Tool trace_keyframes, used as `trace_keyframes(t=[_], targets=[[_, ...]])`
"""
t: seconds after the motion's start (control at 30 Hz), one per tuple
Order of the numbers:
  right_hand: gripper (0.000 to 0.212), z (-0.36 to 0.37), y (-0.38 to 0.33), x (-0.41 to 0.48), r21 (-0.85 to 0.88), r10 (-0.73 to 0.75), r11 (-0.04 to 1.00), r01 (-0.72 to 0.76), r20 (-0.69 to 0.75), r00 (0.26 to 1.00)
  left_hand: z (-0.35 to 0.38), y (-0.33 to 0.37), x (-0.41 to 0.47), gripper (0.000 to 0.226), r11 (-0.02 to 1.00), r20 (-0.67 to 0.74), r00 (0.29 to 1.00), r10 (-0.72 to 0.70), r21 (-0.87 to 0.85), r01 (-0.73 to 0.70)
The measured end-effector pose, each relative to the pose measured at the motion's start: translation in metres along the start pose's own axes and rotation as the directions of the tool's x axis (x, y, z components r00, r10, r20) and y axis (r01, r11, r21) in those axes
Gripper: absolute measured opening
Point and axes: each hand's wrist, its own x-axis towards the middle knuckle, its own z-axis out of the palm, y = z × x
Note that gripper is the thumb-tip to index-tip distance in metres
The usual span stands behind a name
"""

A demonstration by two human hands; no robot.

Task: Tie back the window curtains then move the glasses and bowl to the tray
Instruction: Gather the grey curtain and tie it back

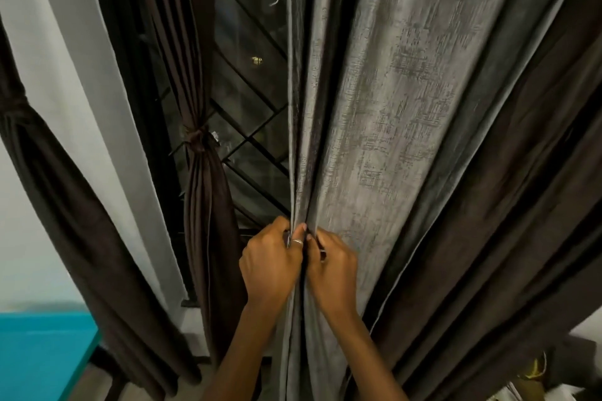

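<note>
Low centre, left hand (270,265) and right hand (332,270) pinch gathered folds of the grey, slubbed curtain (391,107); a knotted brown curtain (198,140) hangs left.

A wide curtain (407,140) hangs right of centre, before the window (250,101). Both hands meet at its left edge, the left hand (270,265) just left of the right hand (332,273), touching. Left of them hangs a tied curtain (202,172), and another curtain (65,189) farther left. A table (42,352) fills the bottom-left corner.
</note>
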Motion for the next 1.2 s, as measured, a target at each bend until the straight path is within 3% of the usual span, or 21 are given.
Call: trace_keyframes(t=[0.17, 0.37, 0.5, 0.6, 0.67, 0.77, 0.87, 0.97, 1.07, 1.2], targets=[[0.015, 0.012, 0.001, -0.001, 0.033, 0.006, 0.999, -0.007, 0.021, 1.0, 0.001, -0.01, 0.004, 0.042, 1.0, -0.027, 1.0, -0.009, -0.028, 0.008], [0.02, 0.015, 0.005, -0.002, 0.038, 0.001, 0.999, -0.001, 0.013, 1.0, 0.003, -0.01, -0.002, 0.041, 0.957, 0.056, 0.998, 0.008, -0.291, 0.009], [0.025, 0.015, 0.008, -0.005, 0.01, -0.048, 0.999, 0.048, -0.009, 0.999, 0.004, 0.01, 0.0, 0.07, 0.999, 0.019, 0.999, -0.029, 0.025, 0.028], [0.023, 0.015, 0.01, -0.005, -0.006, -0.078, 0.997, 0.078, -0.016, 0.997, 0.004, 0.025, 0.005, 0.066, 0.985, 0.066, 0.996, -0.062, 0.166, 0.051], [0.008, 0.015, 0.014, -0.007, -0.029, -0.071, 0.997, 0.071, -0.003, 0.997, 0.004, 0.03, 0.005, 0.056, 0.984, 0.091, 0.992, -0.086, 0.164, 0.07], [0.031, 0.011, 0.013, -0.008, -0.024, -0.071, 0.997, 0.072, 0.039, 0.997, 0.003, 0.031, 0.002, 0.04, 0.991, 0.057, 0.994, -0.097, 0.096, 0.091], [0.034, 0.002, 0.014, -0.007, 0.081, -0.099, 0.993, 0.09, 0.118, 0.988, 0.004, 0.026, 0.001, 0.037, 0.995, 0.032, 0.996, -0.088, 0.055, 0.086], [0.039, -0.008, 0.023, -0.005, 0.185, 0.103, 0.973, -0.139, 0.194, 0.976, 0.002, 0.02, 0.003, 0.037, 0.997, 0.018, 0.998, -0.058, 0.044, 0.057], [0.042, -0.024, 0.033, 0.009, 0.139, 0.317, 0.94, -0.311, -0.023, 0.948, -0.002, 0.015, 0.005, 0.041, 0.999, 0.003, 1.0, -0.026, 0.042, 0.026], [0.043, -0.05, 0.041, 0.046, 0.043, 0.309, 0.95, -0.31, -0.288, 0.906, -0.003, 0.01, 0.006, 0.043, 0.999, -0.006, 1.0, -0.018, 0.045, 0.018]])
